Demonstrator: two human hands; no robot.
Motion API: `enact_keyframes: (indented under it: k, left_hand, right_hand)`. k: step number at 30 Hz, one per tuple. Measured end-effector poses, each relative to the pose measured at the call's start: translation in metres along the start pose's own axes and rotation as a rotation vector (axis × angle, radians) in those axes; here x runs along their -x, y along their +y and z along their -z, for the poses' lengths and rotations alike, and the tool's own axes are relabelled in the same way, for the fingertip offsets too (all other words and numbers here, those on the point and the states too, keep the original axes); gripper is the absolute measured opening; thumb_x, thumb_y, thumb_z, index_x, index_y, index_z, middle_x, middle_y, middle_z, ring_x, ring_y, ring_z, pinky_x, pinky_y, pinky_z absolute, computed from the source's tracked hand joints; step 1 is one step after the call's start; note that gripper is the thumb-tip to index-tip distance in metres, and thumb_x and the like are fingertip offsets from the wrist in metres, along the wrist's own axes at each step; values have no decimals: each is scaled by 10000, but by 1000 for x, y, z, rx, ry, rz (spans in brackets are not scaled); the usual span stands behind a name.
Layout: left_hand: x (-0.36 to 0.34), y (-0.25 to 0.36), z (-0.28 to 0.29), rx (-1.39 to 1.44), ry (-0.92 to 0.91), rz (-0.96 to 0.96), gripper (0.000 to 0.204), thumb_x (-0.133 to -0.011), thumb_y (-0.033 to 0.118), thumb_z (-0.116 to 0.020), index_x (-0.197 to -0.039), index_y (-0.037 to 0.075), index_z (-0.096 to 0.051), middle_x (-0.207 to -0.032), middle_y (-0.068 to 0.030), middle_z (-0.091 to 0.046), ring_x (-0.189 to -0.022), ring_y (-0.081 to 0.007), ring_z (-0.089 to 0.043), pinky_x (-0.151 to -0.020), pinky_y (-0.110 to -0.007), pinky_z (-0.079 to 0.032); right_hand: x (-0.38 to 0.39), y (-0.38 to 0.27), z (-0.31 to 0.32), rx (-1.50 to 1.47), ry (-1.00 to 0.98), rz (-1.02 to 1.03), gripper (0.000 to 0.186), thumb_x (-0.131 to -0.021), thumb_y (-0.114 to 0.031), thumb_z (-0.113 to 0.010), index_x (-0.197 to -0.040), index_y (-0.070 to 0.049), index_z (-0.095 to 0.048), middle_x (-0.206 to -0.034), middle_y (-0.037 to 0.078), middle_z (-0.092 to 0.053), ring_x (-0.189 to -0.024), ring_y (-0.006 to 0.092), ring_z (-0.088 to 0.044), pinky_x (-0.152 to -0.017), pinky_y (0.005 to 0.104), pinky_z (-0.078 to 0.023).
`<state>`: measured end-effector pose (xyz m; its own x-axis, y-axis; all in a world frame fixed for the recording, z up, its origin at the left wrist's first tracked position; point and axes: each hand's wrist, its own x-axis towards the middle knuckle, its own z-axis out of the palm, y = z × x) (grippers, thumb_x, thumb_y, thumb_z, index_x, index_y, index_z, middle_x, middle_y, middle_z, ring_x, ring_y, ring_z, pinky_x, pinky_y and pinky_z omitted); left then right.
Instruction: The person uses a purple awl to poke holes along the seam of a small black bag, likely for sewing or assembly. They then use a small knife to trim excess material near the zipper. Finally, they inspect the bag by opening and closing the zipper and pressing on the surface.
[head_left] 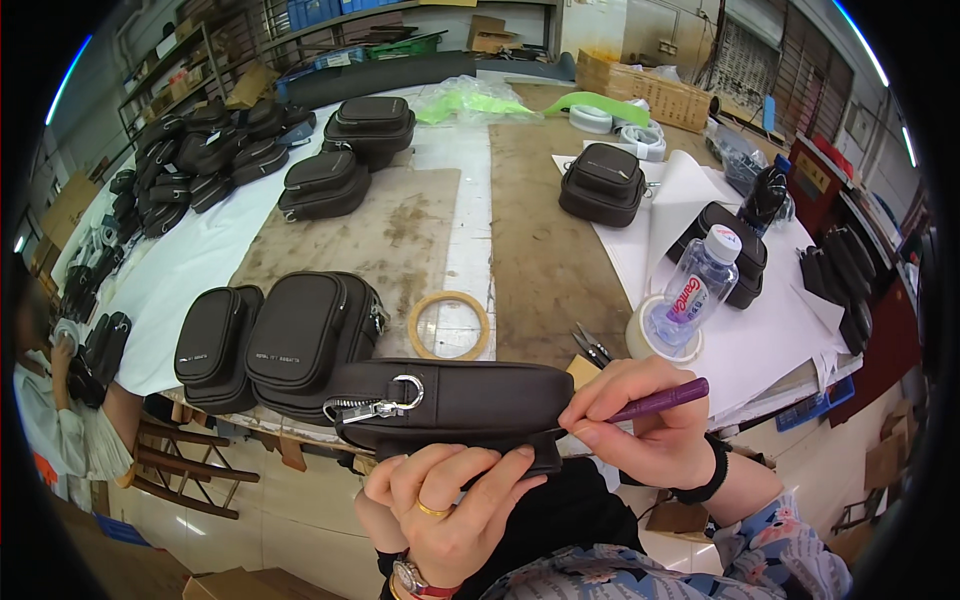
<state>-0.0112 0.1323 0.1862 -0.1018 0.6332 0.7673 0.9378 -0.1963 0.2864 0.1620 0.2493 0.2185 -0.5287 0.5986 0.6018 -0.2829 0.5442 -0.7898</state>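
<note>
Head view: dark bag sits at the table's near edge, seemingly light, padded, best held by firm sides; left hand touches it, grip unclear; right hand pinches purple pen-like tool.

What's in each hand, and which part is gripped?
Left hand: dark bag, by its near lower side. Right hand: purple pen-like tool, by its front part, back end sticking out.

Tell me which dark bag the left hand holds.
The nearest bag, with a silver ring beside its zipper; only this one has the left hand on it.
</note>
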Motion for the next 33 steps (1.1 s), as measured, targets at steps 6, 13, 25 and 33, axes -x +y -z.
enact_keyframes:
  k: [6, 13, 25, 33]
  left_hand:
    - [0, -1, -1, 8, 8, -4, 357, -603, 361, -875, -925, 230, -796, -949, 96, -591, -947, -160, -542, -880, -384, -334]
    - [1, -1, -3, 15, 44, -21, 347, -597, 350, -878, -910, 225, -796, -926, 92, -591, -941, -168, -548, -880, -385, -341]
    - [-4, -7, -4, 34, 33, -3, 330, -671, 356, -866, -974, 247, -796, -971, 118, -608, -975, -126, -542, -915, -357, -319]
    - [-6, -6, -4, 43, 20, 7, 327, -649, 340, -875, -948, 239, -791, -950, 103, -601, -967, -139, -547, -902, -365, -320]
  right_hand:
    - [-2, 1, 0, 80, -21, 49, 177, -818, 75, -750, -943, -10, -659, -903, 124, -715, -824, 185, -704, -699, 273, -545]
    - [-10, -14, -2, 372, -132, 136, 242, -756, 38, -783, -937, -47, -648, -873, 81, -701, -760, 212, -693, -648, 286, -532]
    - [-12, -28, -6, 93, 71, 132, 207, -841, 38, -751, -991, -18, -621, -908, 109, -717, -769, 165, -687, -679, 261, -527]
    - [-4, 7, -2, -51, 65, -69, 176, -895, 40, -714, -1026, -17, -611, -968, 94, -706, -839, 120, -674, -718, 245, -520]
